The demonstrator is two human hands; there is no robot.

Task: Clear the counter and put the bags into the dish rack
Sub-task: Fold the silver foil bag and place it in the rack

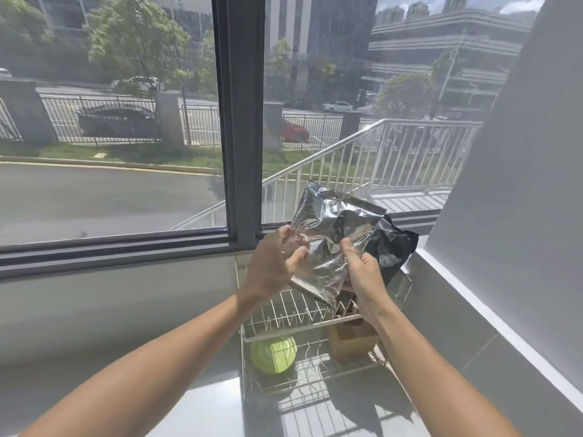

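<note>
A wide window (126,121) spans the wall above a pale grey counter (205,405). On it stands a two-tier wire dish rack (284,313) holding a green bowl (273,353). Above the rack, left hand (271,266) and right hand (362,272) both grip a silver foil bag (331,234).

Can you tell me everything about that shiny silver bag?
The silver bag looks like crinkly foil, flat and rectangular with sealed edges, mirror-like and wrinkled. It is tilted, held up in the air above the wire dish rack. The left hand pinches its left edge and the right hand grips its lower right side. A black bag sits just behind it.
</note>
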